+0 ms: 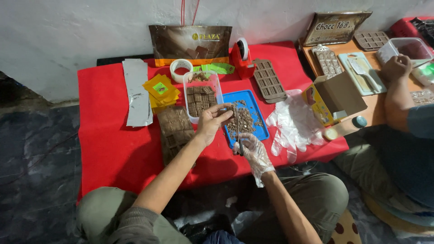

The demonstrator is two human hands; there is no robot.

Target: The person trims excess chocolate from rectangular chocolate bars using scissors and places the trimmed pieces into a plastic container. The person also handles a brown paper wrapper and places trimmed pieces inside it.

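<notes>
My left hand (210, 123) is bare and pinches a small brown chocolate piece (225, 111) over the blue tray (262, 129), which holds brown chocolate scraps (244, 121). My right hand (253, 151) wears a clear plastic glove and grips a thin dark knife (238, 135) whose blade points up at the piece. A clear plastic box (220, 92) filled with chocolate squares stands just left of the tray. A wrapped brown chocolate slab (175, 129) lies under my left forearm.
On the red cloth (108, 135) lie a foil sheet (137, 92), yellow wrappers (161, 90), a tape roll (181, 68), a red tape dispenser (242, 56), a brown mould (269, 80) and clear gloves (294, 124). Another person's hand (396, 68) rests on the wooden table at right.
</notes>
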